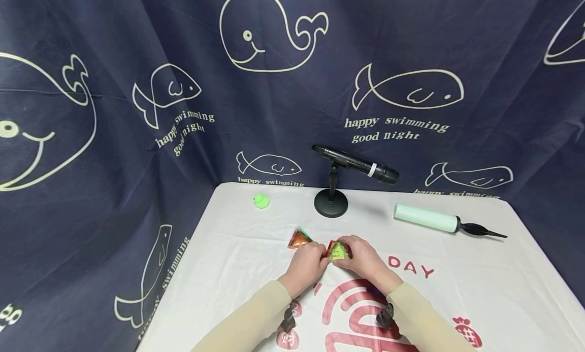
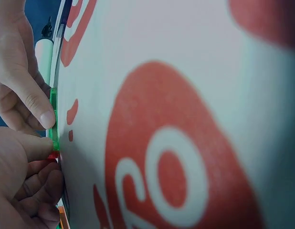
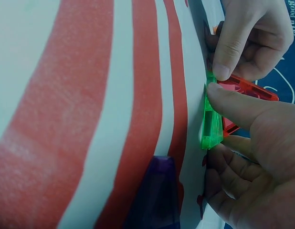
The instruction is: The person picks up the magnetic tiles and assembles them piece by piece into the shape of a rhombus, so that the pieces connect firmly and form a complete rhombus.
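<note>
In the head view, a small piece built of translucent green and red magnetic tiles (image 1: 338,251) stands on the white cloth between both hands. My left hand (image 1: 305,265) pinches its left corner with thumb and finger. From the right side, my right hand (image 1: 364,259) holds the same piece, thumb in front and fingers behind. Seen from the right wrist, the green tile (image 3: 213,125) faces the front, and a red tile (image 3: 255,90) slopes away behind it. Just beyond the left hand lies an orange triangular tile (image 1: 299,238) with a green edge.
A purple tile (image 3: 158,195) lies below the right wrist. Further back are a green toy duck (image 1: 261,201), a black microphone on a stand (image 1: 332,203) and a mint-green hand pump (image 1: 426,217). A dark blue printed curtain (image 1: 292,113) hangs behind the table (image 1: 228,270).
</note>
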Demonstrator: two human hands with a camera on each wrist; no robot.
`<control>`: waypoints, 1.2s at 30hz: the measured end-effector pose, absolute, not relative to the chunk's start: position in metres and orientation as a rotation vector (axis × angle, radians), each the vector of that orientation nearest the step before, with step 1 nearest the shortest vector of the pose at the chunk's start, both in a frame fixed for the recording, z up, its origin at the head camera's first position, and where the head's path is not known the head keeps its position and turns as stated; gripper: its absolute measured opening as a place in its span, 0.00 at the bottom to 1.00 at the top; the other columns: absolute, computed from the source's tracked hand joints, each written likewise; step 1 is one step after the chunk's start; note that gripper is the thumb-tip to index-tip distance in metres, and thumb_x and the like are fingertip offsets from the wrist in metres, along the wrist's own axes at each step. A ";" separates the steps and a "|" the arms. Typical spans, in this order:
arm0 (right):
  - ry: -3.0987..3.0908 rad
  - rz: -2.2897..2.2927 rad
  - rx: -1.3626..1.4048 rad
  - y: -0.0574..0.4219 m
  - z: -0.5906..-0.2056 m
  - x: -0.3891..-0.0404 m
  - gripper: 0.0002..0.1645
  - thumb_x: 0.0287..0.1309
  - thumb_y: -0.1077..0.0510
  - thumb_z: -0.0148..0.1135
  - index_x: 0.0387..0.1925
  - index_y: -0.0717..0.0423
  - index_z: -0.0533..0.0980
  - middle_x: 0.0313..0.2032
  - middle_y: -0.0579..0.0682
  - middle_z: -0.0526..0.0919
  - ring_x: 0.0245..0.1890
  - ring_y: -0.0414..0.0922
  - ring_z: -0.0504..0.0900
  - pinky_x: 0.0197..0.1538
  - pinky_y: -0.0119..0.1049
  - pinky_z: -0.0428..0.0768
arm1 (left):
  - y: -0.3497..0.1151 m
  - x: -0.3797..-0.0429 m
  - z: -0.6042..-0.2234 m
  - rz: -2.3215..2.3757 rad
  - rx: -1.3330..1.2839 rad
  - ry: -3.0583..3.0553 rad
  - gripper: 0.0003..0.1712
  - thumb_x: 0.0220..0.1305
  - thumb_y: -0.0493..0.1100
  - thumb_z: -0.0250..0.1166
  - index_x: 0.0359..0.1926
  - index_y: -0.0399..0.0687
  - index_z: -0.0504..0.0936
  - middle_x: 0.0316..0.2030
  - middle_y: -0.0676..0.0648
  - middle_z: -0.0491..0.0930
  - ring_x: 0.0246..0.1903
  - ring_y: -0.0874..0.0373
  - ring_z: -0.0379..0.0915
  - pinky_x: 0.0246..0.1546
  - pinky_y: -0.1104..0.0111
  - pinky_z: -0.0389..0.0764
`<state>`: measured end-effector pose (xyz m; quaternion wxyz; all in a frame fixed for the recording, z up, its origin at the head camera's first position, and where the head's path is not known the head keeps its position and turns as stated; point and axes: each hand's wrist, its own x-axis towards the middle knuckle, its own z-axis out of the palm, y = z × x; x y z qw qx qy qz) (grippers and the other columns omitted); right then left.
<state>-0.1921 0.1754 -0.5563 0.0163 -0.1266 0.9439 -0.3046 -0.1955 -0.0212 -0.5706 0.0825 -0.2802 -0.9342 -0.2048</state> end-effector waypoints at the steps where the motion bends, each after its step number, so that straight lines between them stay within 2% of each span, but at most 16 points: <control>1: 2.934 -0.948 -0.391 0.175 -0.556 -0.192 0.37 0.47 0.52 0.85 0.56 0.63 0.80 0.47 0.54 0.84 0.45 0.49 0.82 0.54 0.51 0.80 | -0.021 -0.196 -0.571 -0.612 -0.838 -2.789 0.15 0.62 0.44 0.75 0.24 0.53 0.77 0.22 0.56 0.72 0.22 0.63 0.69 0.25 0.66 0.72; 7: 2.916 -0.921 -0.376 0.177 -0.552 -0.187 0.38 0.52 0.51 0.83 0.60 0.63 0.78 0.46 0.52 0.83 0.42 0.45 0.80 0.53 0.48 0.80 | -0.020 -0.196 -0.569 -0.613 -0.840 -2.803 0.16 0.62 0.43 0.74 0.22 0.52 0.76 0.21 0.56 0.71 0.22 0.62 0.70 0.25 0.66 0.72; 12: 2.871 -0.949 -0.399 0.185 -0.547 -0.182 0.37 0.55 0.52 0.80 0.63 0.64 0.77 0.41 0.49 0.80 0.39 0.44 0.77 0.48 0.47 0.79 | -0.019 -0.196 -0.568 -0.632 -0.828 -2.826 0.16 0.63 0.43 0.74 0.23 0.52 0.76 0.21 0.56 0.71 0.22 0.63 0.68 0.25 0.66 0.71; 19: 2.904 -0.956 -0.471 0.201 -0.549 -0.177 0.31 0.59 0.52 0.77 0.60 0.61 0.80 0.42 0.48 0.81 0.38 0.42 0.76 0.45 0.44 0.78 | -0.019 -0.198 -0.566 -0.676 -0.843 -2.843 0.17 0.63 0.42 0.74 0.24 0.51 0.74 0.20 0.56 0.69 0.21 0.62 0.66 0.24 0.66 0.68; 26: 2.930 -0.975 -0.479 0.216 -0.551 -0.169 0.23 0.62 0.53 0.74 0.55 0.58 0.83 0.43 0.46 0.81 0.41 0.42 0.78 0.46 0.46 0.79 | -0.018 -0.200 -0.564 -0.623 -0.861 -2.849 0.21 0.62 0.41 0.74 0.22 0.53 0.69 0.19 0.56 0.66 0.21 0.61 0.64 0.23 0.67 0.67; 36: 2.947 -0.948 -0.361 0.236 -0.548 -0.157 0.23 0.65 0.51 0.73 0.57 0.57 0.82 0.47 0.49 0.82 0.44 0.45 0.79 0.52 0.52 0.80 | -0.020 -0.202 -0.563 -0.673 -0.866 -2.857 0.21 0.63 0.41 0.73 0.22 0.53 0.68 0.18 0.56 0.65 0.21 0.61 0.61 0.23 0.68 0.64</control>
